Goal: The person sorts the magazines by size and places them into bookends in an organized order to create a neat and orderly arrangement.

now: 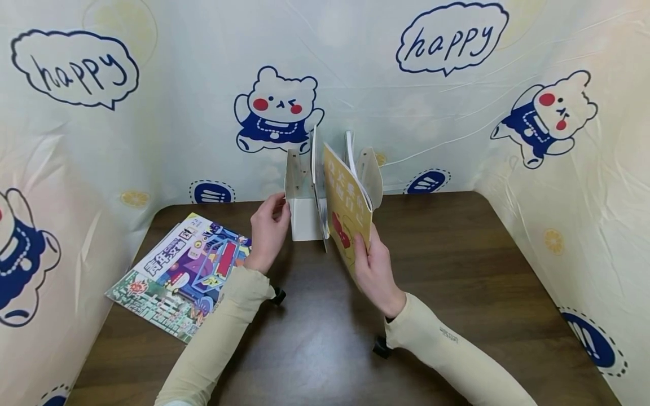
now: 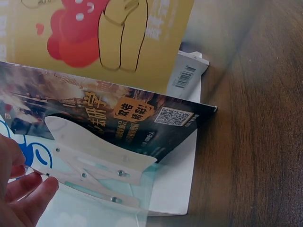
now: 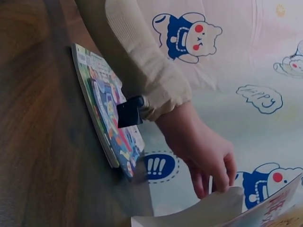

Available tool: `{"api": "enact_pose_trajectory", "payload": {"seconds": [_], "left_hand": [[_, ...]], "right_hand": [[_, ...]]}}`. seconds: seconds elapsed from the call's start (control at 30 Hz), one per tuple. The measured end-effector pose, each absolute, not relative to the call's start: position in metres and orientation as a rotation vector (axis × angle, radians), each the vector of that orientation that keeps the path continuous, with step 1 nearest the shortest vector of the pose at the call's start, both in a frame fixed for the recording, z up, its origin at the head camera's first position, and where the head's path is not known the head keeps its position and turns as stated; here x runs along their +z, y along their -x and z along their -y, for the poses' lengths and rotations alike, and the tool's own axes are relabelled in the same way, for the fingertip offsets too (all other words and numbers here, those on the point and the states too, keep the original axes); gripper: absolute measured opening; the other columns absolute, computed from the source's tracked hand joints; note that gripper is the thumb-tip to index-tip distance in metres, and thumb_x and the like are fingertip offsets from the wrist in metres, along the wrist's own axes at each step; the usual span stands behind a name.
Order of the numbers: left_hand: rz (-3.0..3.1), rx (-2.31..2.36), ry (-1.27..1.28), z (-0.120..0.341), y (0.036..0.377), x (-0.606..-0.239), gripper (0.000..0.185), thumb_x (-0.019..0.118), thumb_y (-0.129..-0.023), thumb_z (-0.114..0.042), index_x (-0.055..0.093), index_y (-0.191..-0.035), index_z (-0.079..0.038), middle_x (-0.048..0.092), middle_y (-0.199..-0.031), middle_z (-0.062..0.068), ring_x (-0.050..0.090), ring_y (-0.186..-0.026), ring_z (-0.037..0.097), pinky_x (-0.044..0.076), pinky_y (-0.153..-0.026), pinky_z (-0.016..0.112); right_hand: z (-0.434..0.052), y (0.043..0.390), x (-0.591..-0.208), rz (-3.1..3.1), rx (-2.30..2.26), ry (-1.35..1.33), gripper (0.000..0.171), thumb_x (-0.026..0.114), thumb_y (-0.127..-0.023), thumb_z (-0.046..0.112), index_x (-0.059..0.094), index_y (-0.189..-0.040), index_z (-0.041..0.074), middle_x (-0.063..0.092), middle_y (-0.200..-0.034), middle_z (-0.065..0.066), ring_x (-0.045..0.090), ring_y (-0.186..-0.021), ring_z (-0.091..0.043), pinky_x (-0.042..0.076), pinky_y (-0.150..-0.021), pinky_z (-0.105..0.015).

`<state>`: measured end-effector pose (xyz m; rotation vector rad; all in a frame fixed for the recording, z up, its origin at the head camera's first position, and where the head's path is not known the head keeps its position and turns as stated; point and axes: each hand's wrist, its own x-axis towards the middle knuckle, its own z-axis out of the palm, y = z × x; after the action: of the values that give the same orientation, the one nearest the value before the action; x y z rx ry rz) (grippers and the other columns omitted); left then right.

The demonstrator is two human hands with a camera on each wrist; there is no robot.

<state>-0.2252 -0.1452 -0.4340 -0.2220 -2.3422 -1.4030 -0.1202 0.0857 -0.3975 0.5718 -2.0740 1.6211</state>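
Observation:
A white book rack (image 1: 306,219) with upright side panels stands at the back middle of the table. My left hand (image 1: 269,231) pinches the edge of its left panel (image 2: 94,151), thumb and fingertips on the rim. In my right hand (image 1: 377,273) is a yellow book (image 1: 345,203), gripped by its near lower edge and held upright and slanted over the rack. A dark-covered book (image 2: 128,111) stands in the rack between the left panel and the yellow book. Another thin book (image 1: 349,148) rises behind the yellow one, near the right panel (image 1: 373,175). My right hand is outside the right wrist view.
Two colourful magazines (image 1: 188,276) lie overlapped at the left of the brown table (image 1: 315,338), beside my left forearm. A pale printed curtain (image 1: 355,73) with bears and speech bubbles surrounds the table at the back and both sides.

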Motion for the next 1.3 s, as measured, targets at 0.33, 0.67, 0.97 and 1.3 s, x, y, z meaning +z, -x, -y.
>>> {"api": "enact_pose_trajectory", "payload": {"seconds": [0.33, 0.67, 0.97, 1.3], "left_hand": [[2.336, -1.387, 0.221, 0.145, 0.224, -0.435, 0.033, 0.063, -0.105, -0.015, 0.064, -0.138, -0.010, 0.069, -0.130, 0.012, 0.069, -0.113, 0.028, 0.061, -0.093, 0.043], [2.332, -1.403, 0.225, 0.145, 0.224, -0.434, 0.034, 0.063, -0.105, -0.015, 0.064, -0.138, -0.010, 0.068, -0.130, 0.013, 0.069, -0.114, 0.028, 0.060, -0.094, 0.044], [2.324, -1.389, 0.228, 0.145, 0.222, -0.434, 0.033, 0.062, -0.106, -0.017, 0.064, -0.138, -0.009, 0.069, -0.130, 0.013, 0.069, -0.113, 0.028, 0.061, -0.094, 0.044], [2.316, -1.396, 0.228, 0.146, 0.223, -0.435, 0.033, 0.062, -0.105, -0.015, 0.065, -0.138, -0.010, 0.069, -0.130, 0.012, 0.069, -0.113, 0.027, 0.060, -0.094, 0.043]], "right_hand": [[-0.069, 0.147, -0.412, 2.055, 1.562, -0.515, 0.040, 0.047, -0.107, -0.001, 0.048, -0.146, -0.004, 0.061, -0.140, -0.026, 0.062, -0.125, -0.038, 0.053, -0.102, -0.058], [-0.055, 0.175, -0.424, 2.039, 1.574, -0.505, 0.048, 0.045, -0.108, -0.001, 0.040, -0.156, 0.001, 0.054, -0.146, -0.026, 0.057, -0.130, -0.036, 0.051, -0.106, -0.054], [-0.045, 0.196, -0.438, 2.079, 1.564, -0.440, 0.049, 0.041, -0.109, 0.004, 0.035, -0.157, -0.003, 0.051, -0.148, -0.030, 0.057, -0.132, -0.040, 0.051, -0.105, -0.057], [-0.037, 0.217, -0.447, 2.088, 1.540, -0.406, 0.049, 0.042, -0.109, 0.005, 0.035, -0.157, -0.004, 0.050, -0.149, -0.031, 0.056, -0.132, -0.042, 0.048, -0.109, -0.057]]}}
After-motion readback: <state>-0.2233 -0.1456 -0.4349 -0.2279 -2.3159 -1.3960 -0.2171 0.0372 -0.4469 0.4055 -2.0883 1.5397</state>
